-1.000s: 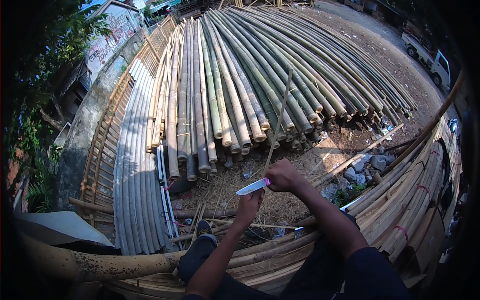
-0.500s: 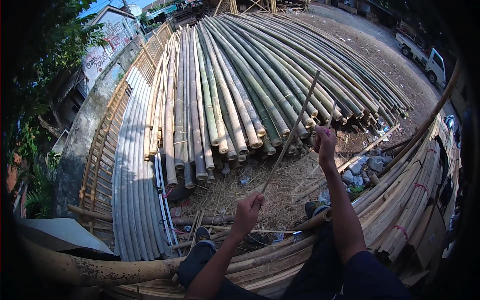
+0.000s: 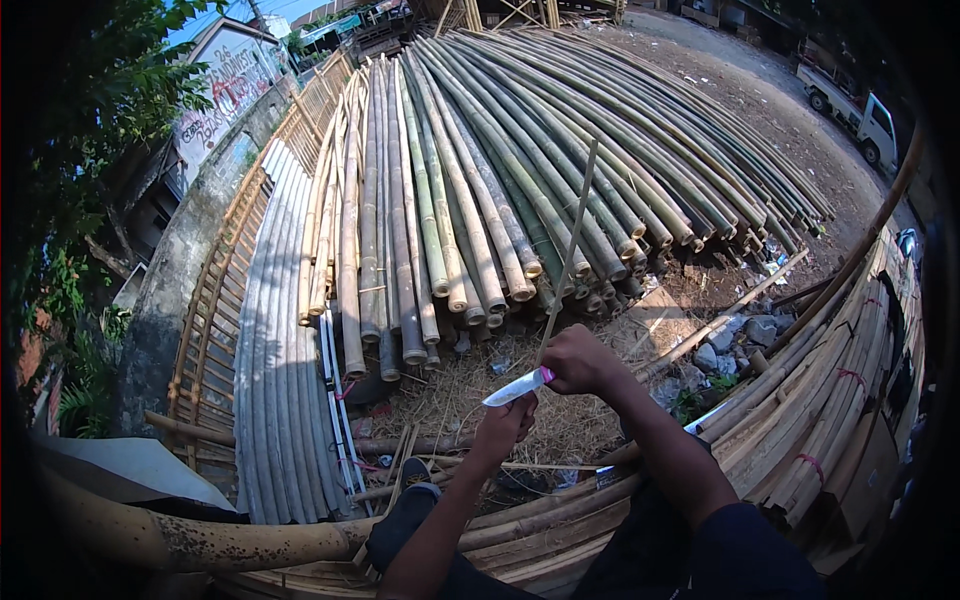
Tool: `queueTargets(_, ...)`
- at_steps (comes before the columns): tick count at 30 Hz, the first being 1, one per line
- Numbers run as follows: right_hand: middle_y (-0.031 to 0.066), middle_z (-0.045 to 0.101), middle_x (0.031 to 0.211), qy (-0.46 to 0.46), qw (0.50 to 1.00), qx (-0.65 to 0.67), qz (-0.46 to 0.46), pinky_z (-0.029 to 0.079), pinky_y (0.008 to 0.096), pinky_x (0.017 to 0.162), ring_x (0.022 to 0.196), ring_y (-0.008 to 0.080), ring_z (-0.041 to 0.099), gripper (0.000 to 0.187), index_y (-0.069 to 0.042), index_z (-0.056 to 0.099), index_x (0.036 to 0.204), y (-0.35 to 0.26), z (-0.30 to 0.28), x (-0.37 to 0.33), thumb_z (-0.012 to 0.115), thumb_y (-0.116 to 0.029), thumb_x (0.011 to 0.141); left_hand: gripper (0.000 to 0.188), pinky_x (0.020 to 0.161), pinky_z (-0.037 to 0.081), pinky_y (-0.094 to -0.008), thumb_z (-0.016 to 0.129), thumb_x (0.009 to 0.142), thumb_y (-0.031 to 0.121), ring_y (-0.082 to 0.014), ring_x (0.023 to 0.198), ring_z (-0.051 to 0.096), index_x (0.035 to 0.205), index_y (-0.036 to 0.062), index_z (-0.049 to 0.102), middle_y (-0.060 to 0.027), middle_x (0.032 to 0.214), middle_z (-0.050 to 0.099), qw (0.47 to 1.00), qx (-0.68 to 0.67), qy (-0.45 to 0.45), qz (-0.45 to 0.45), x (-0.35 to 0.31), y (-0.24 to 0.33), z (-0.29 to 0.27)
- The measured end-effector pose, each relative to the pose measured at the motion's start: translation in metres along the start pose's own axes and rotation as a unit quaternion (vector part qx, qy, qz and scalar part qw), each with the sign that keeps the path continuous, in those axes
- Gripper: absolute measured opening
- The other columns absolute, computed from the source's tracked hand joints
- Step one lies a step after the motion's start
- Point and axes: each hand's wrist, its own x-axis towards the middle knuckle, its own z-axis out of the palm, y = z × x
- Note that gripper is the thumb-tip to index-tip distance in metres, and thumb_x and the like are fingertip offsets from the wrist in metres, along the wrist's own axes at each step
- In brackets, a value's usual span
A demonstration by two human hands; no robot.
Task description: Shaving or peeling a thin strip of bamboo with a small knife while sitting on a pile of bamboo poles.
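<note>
My left hand (image 3: 501,432) is closed round the lower end of a thin bamboo strip (image 3: 573,240), which slants up and away toward the stacked poles. In my right hand (image 3: 584,362) is a knife (image 3: 516,388) with a pink handle, most of which the fingers cover. Its bright blade points left and lies across the strip's lower part, just above my left hand. Whether the edge touches the strip I cannot tell. Both forearms reach in from the lower edge, over my legs.
A big stack of bamboo poles (image 3: 480,200) fills the middle distance. Corrugated sheets (image 3: 285,400) and a bamboo lattice (image 3: 205,330) are at left. A thick bamboo pole (image 3: 200,543) crosses in front of me. Split bamboo bundles (image 3: 800,430) lie at right, near stones (image 3: 715,350).
My right hand has come down and left with the knife, from high up at right to close above my left hand. The strip now stands steeper.
</note>
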Motion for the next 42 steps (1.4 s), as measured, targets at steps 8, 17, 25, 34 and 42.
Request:
queueTargets(8,0.0177,0.051,0.055,0.195,0.968,0.032,0.156,0.042,0.0435,0.052,0.058,0.0368,0.057,0.019,-0.002,0.054,0.062,0.048,-0.016,-0.001,0.058,-0.019,0.070,0.033,0.041,0.022,-0.0210,0.041,0.100,0.034,-0.0034,0.043,0.028,0.077,0.0104,0.041,0.0060,0.058,0.033,0.996,-0.048,-0.069,-0.030,-0.006,-0.009,-0.001)
queueTargets(17,-0.0070,0.026,0.046,0.445,0.613,0.586,0.288,0.016,0.0246,0.034,0.036,0.0047,0.024,0.036,-0.010,0.047,0.063,0.078,-0.031,-0.036,0.055,-0.032,0.091,0.034,0.052,0.030,-0.0219,0.041,0.100,0.032,-0.0049,0.055,0.034,0.077,0.0072,0.048,0.0041,0.062,0.038,0.989,0.131,-0.063,0.025,-0.008,-0.021,0.018)
queueTargets(25,-0.0070,0.033,0.050,0.245,0.722,0.616,0.199,0.020,0.0215,0.042,0.043,0.0023,0.028,0.035,0.000,0.063,0.089,0.014,-0.013,-0.005,0.055,-0.034,0.091,0.020,0.047,0.023,-0.0203,0.040,0.100,0.025,-0.0035,0.050,0.028,0.095,0.0075,0.048,0.0060,0.060,0.031,0.995,-0.036,-0.033,0.091,0.028,-0.012,0.018)
queueTargets(34,0.0078,0.046,0.052,0.197,0.931,0.253,0.176,0.035,0.0348,0.047,0.046,0.0217,0.046,0.034,-0.003,0.055,0.066,0.025,-0.006,-0.013,0.059,-0.030,0.086,0.021,0.044,0.017,-0.0207,0.044,0.098,0.027,-0.0028,0.048,0.022,0.087,0.0091,0.047,0.0079,0.060,0.029,0.991,-0.125,-0.033,0.037,0.039,-0.017,0.002)
queueTargets(42,0.0127,0.058,0.059,0.026,0.995,0.013,0.100,0.046,0.0443,0.056,0.060,0.0335,0.060,0.015,-0.009,0.059,0.061,0.013,-0.002,-0.009,0.063,-0.023,0.066,0.021,0.043,0.017,-0.0211,0.047,0.098,0.027,-0.0020,0.047,0.022,0.086,0.0098,0.049,0.0086,0.058,0.029,0.988,-0.147,-0.016,0.052,0.033,-0.007,-0.002)
